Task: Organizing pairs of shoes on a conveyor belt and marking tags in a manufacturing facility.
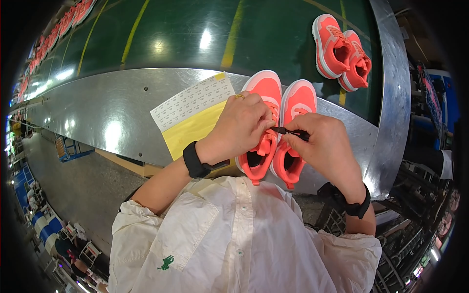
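Observation:
Two coral-red sneakers with white soles lie side by side in front of me, toes pointing away: a left sneaker and a right sneaker. My left hand rests over the left sneaker's laces, its thumb and fingers pinched at the lacing; what is between the fingertips is hidden. In my right hand, above the right sneaker, is a small black pointed tool. Its tip reaches the fingertips of my left hand. A sheet of small printed labels on yellow backing lies left of the shoes, partly under my left forearm.
The shoes sit on a metal ledge along a green conveyor belt with yellow lines. Another pair of coral sneakers stands on the belt at the far right. Several more shoes line the far left. A blue stool is on the floor at left.

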Available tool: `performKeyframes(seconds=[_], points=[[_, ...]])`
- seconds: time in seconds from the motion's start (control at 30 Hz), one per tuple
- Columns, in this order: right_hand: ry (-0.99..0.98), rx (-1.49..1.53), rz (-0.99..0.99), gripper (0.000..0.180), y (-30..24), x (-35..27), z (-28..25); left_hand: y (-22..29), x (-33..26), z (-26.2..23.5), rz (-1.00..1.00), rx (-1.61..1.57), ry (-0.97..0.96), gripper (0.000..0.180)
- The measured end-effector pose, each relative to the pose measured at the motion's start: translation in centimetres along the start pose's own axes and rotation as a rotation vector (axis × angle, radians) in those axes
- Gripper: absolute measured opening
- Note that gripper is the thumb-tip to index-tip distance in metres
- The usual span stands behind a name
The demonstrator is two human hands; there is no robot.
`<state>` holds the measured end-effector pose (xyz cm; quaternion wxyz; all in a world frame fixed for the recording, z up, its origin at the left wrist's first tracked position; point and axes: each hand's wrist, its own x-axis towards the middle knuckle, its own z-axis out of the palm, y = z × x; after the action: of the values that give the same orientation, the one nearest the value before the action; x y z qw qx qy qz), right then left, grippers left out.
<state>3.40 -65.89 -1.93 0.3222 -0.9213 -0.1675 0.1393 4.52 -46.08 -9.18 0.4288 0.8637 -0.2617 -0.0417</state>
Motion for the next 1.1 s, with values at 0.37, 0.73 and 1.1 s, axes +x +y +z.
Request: performKeyframes(seconds=[0.37,0.73,1.1], points=[[0.477,0.495,0.394,0.015,4.8,-5.1,1.9,-1.5,-0.9,-1.7,-0.205,-0.238,0.223,0.010],[0.707,-0.118,0.571,0.034,13.6,-14.0,9.0,-4.0,-7.6,-6.2,-0.509,-0.277,0.441,0.016],[0.339,-0.044,-0.117,0.021,0.8,-8.7,6.8,-5.8,-11.7,-7.9,-0.427,0.387,0.529,0.008]])
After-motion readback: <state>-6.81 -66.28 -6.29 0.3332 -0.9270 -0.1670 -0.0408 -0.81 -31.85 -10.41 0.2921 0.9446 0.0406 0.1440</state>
